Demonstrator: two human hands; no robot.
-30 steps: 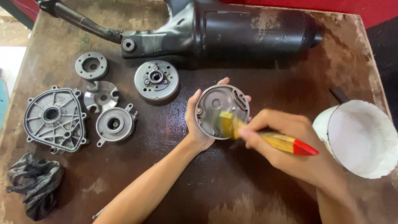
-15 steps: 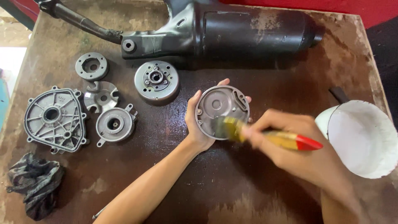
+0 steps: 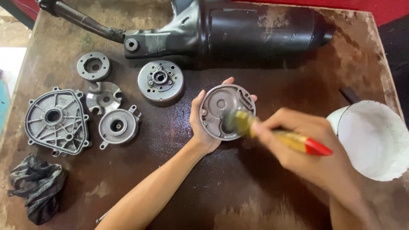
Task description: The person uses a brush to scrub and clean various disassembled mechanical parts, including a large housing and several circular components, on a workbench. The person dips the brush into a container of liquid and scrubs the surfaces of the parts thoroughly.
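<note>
My left hand [image 3: 201,127] cups a round grey metal cover plate [image 3: 222,106] just above the brown table, its inner face turned up. My right hand [image 3: 306,147] grips a paintbrush [image 3: 279,135] with a yellow handle and red end. The brush's dark bristles rest on the lower right part of the plate. Brush and right hand are blurred by motion.
A white bowl [image 3: 372,140] sits at the right edge. A black exhaust muffler [image 3: 238,27] lies along the back. Left of the hands lie a flywheel [image 3: 160,81], a ring [image 3: 93,66], a small rotor [image 3: 103,98], a round housing [image 3: 117,126], a large ribbed cover [image 3: 56,121] and a dark rag [image 3: 36,187].
The brush has swept back and forth across the plate, its bristles now slightly further left. My left hand keeps the plate in place.
</note>
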